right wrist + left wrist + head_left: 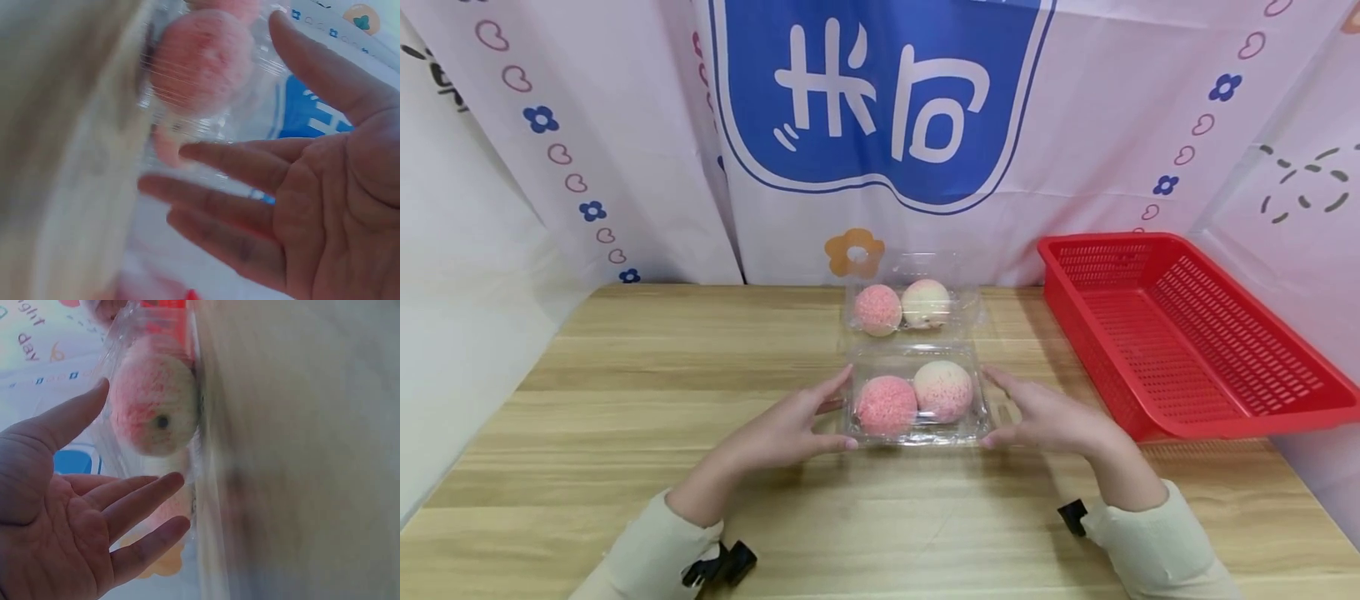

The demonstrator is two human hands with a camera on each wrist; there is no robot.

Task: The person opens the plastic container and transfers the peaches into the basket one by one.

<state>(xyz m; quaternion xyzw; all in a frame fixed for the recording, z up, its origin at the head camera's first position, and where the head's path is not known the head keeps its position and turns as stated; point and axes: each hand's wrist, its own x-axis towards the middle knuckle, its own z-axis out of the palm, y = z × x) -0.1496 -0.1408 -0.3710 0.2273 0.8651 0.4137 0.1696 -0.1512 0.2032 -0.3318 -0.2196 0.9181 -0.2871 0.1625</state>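
Observation:
Between my two hands lies a clear plastic box (928,437) holding a pink speckled ball (886,407) and a cream ball with pink speckles (943,391). My left hand (782,432) is at the box's left side, thumb and fingers spread. On the other side, my right hand (1051,419) mirrors it with spread fingers. Whether the fingertips touch the plastic cannot be made out. Just behind is more clear plastic packaging (917,265) around another pink ball (877,310) and another cream ball (926,303). The left wrist view shows a dark spot on one ball (156,403).
A red perforated plastic basket (1097,367) stands at the right of the wooden table (647,400). Behind the table hangs a printed white cloth (640,125) with a blue emblem. Black straps (730,564) show at the sleeves.

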